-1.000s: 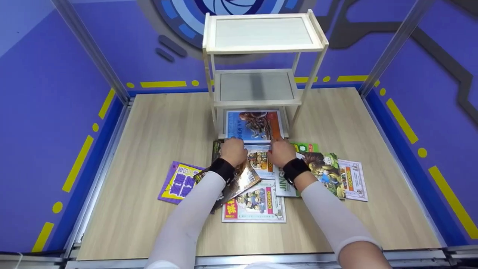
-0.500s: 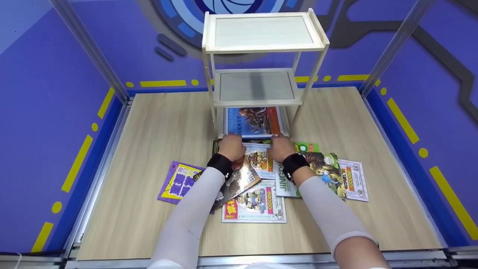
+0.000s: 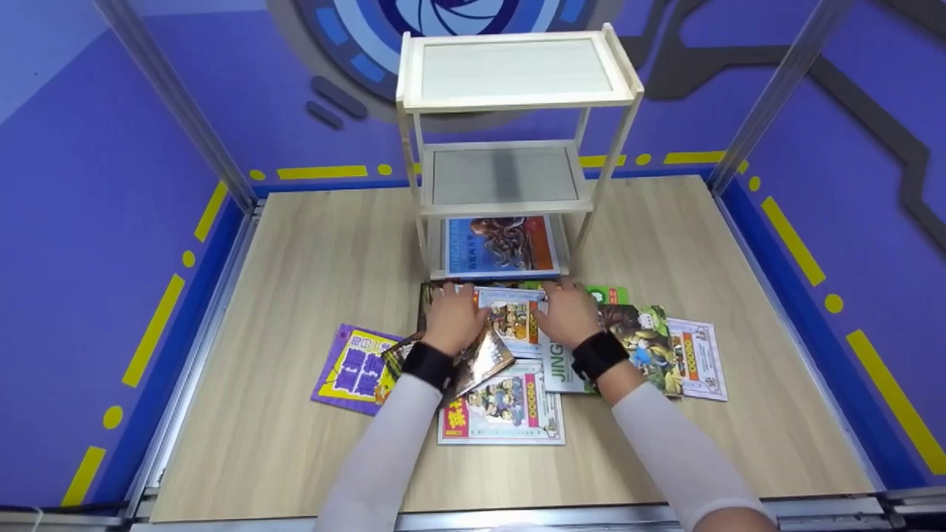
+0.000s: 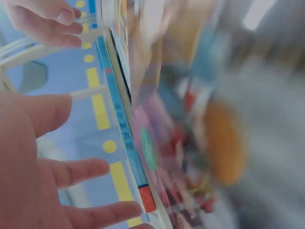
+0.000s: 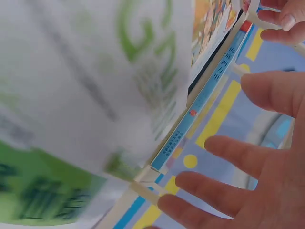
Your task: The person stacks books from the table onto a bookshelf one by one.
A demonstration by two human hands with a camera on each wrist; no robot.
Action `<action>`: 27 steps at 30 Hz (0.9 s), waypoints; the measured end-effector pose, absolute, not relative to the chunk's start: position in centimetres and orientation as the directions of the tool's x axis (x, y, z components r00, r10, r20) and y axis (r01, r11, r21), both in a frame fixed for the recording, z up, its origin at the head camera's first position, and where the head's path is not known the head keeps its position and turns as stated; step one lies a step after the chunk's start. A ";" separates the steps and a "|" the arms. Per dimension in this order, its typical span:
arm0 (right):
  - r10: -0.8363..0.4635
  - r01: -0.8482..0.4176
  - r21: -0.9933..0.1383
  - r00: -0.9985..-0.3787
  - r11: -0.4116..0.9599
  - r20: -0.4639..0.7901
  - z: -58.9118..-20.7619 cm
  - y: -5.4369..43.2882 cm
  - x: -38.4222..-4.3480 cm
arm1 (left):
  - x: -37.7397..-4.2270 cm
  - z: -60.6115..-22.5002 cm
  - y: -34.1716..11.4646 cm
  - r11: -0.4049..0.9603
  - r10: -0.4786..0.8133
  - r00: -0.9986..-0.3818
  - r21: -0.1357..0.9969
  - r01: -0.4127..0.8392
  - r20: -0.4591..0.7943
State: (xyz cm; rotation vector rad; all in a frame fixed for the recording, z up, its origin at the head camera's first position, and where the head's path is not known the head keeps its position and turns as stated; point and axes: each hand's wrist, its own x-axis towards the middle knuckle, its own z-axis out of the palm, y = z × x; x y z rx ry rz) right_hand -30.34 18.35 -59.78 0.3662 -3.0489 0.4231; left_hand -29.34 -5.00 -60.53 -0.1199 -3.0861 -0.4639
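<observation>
Fingers (image 4: 81, 171) of the left hand (image 3: 452, 319): spread well apart, nearly straight, nothing between them. Right hand (image 3: 570, 314): same posture, fingers apart, grasping nothing. Both palms show plainly in the wrist views. Contact between fingertips and the book or shelf edge: cannot tell.

Blue book (image 3: 497, 250) with the octopus-like cover lies flat on the bottom shelf (image 3: 434, 247) of the wooden rack (image 3: 510, 70), just beyond the fingertips and between the two hands in width. Its spine faces the fingers, near the shelf's front edge.

Step in hand, as judged: letting go of the blue book, which looks fully seated on the shelf. The next move would seem to call for lifting both hands clear without dragging the covers underneath; any further book would need a fresh grip at its edges.

Around the hands, on the surface (image 3: 318, 258): a shiny brown-gold book (image 3: 488, 360) under and beside the left hand; a cartoon-covered book (image 3: 510, 325) between the hands; a green-and-white book (image 3: 565, 375) below the right hand, a pale-edged book (image 3: 706, 358) farther right. A purple-and-yellow book (image 3: 353, 373) lies left of the left hand; a red-and-white book (image 3: 499, 421) lies nearer the person than either hand.
</observation>
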 end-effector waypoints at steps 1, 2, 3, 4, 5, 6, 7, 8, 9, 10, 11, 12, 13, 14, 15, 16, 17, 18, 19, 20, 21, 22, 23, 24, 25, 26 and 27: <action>-0.218 -0.229 -0.264 -0.973 0.937 0.070 -59.9 18.4 -29.7 | -28.7 -60.7 -5.0 0.954 0.061 -0.997 0.292 0.071 0.045; -0.205 -0.216 -0.266 -0.976 0.939 0.067 -60.0 18.5 -29.2 | -28.0 -60.8 -5.1 0.955 0.053 -0.997 0.290 0.069 0.062; -0.191 -0.200 -0.268 -0.980 0.942 0.062 -60.1 18.7 -28.6 | -27.4 -60.8 -5.1 0.955 0.048 -0.996 0.289 0.069 0.079; -0.177 -0.186 -0.270 -0.983 0.945 0.058 -60.2 18.8 -28.0 | -26.9 -60.8 -5.0 0.955 0.043 -0.994 0.287 0.069 0.097; -0.165 -0.177 -0.270 -0.984 0.947 0.065 -60.3 18.9 -27.4 | -26.5 -60.8 -5.0 0.957 0.039 -0.993 0.282 0.068 0.108; -0.153 -0.167 -0.269 -0.986 0.949 0.073 -60.5 19.1 -26.8 | -26.0 -60.8 -5.0 0.956 0.034 -0.992 0.284 0.067 0.119; -0.143 -0.159 -0.268 -0.987 0.950 0.080 -60.6 19.2 -26.2 | -25.6 -60.9 -4.9 0.955 0.032 -0.991 0.287 0.068 0.130; -0.136 -0.155 -0.264 -0.987 0.952 0.090 -60.7 19.4 -25.6 | -25.1 -61.0 -4.9 0.954 0.032 -0.990 0.291 0.071 0.135; -0.131 -0.153 -0.258 -0.986 0.954 0.100 -60.9 19.5 -25.0 | -24.7 -61.1 -4.8 0.953 0.033 -0.990 0.295 0.072 0.135; -0.128 -0.152 -0.258 -0.986 0.954 0.108 -61.0 19.6 -24.4 | -24.2 -61.2 -4.8 0.952 0.033 -0.991 0.299 0.072 0.133; -0.125 -0.152 -0.255 -0.985 0.955 0.117 -61.2 19.8 -23.8 | -23.8 -61.3 -4.7 0.950 0.034 -0.991 0.303 0.072 0.127; -0.121 -0.148 -0.254 -0.986 0.956 0.119 -61.4 19.9 -23.2 | -23.4 -61.5 -4.7 0.949 0.036 -0.992 0.308 0.073 0.124; -0.116 -0.143 -0.259 -0.986 0.955 0.118 -61.5 20.0 -22.7 | -23.1 -61.6 -4.6 0.948 0.039 -0.992 0.308 0.075 0.121; -0.112 -0.139 -0.262 -0.987 0.955 0.116 -61.6 20.1 -22.2 | -22.8 -61.7 -4.6 0.948 0.041 -0.992 0.309 0.076 0.118; -0.109 -0.135 -0.269 -0.988 0.954 0.111 -61.7 20.2 -21.8 | -22.5 -61.8 -4.5 0.948 0.042 -0.992 0.309 0.076 0.118; -0.107 -0.133 -0.277 -0.988 0.952 0.107 -61.8 20.3 -21.5 | -22.3 -61.9 -4.5 0.948 0.043 -0.992 0.308 0.079 0.123; -0.107 -0.132 -0.280 -0.989 0.951 0.102 -61.8 20.4 -21.3 | -22.2 -61.9 -4.5 0.948 0.044 -0.991 0.309 0.080 0.123; -0.107 -0.129 -0.283 -0.990 0.950 0.095 -61.9 20.4 -21.1 | -22.1 -61.8 -4.4 0.948 0.047 -0.991 0.308 0.084 0.127; -0.107 -0.128 -0.286 -0.990 0.950 0.089 -61.9 20.4 -21.0 | -22.0 -61.8 -4.4 0.948 0.051 -0.990 0.305 0.089 0.129; -0.107 -0.127 -0.287 -0.991 0.949 0.083 -61.9 20.5 -20.9 | -22.0 -61.7 -4.3 0.949 0.057 -0.990 0.301 0.095 0.132; -0.108 -0.126 -0.287 -0.991 0.949 0.077 -61.9 20.5 -20.8 | -22.0 -61.6 -4.2 0.949 0.061 -0.989 0.298 0.100 0.136; -0.109 -0.126 -0.289 -0.991 0.949 0.074 -61.9 20.5 -20.8 | -21.9 -61.5 -4.1 0.950 0.066 -0.989 0.294 0.104 0.135; -0.108 -0.124 -0.292 -0.992 0.948 0.070 -61.9 20.5 -20.8 | -21.8 -61.5 -4.0 0.949 0.072 -0.988 0.294 0.109 0.135; -0.109 -0.125 -0.293 -0.991 0.948 0.073 -61.9 20.6 -20.7 | -21.8 -61.4 -3.9 0.949 0.079 -0.988 0.293 0.116 0.135; -0.109 -0.127 -0.294 -0.991 0.947 0.076 -61.9 20.6 -20.7 | -21.7 -61.3 -3.7 0.948 0.086 -0.987 0.293 0.123 0.135; -0.109 -0.128 -0.293 -0.991 0.947 0.080 -61.9 20.7 -20.8 | -21.6 -61.3 -3.5 0.945 0.093 -0.986 0.299 0.131 0.141; -0.109 -0.129 -0.292 -0.990 0.948 0.085 -61.9 20.7 -20.8 | -21.5 -61.2 -3.2 0.942 0.099 -0.985 0.307 0.139 0.142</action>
